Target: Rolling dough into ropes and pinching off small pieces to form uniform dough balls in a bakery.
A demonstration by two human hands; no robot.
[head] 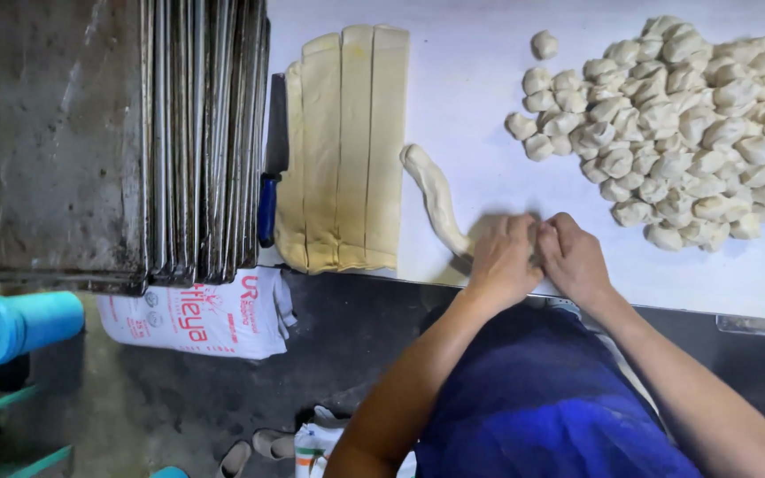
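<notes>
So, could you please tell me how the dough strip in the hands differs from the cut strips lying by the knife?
The dough strip in both hands is rounded, rope-like and curved; the cut strips are flat, broad and straight. It lies alone on the white table, while the cut strips lie side by side, touching. Both are the same pale dough.

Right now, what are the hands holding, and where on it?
Both the left hand and right hand pinch the near end of a dough rope; the rest lies on the white table.
</notes>
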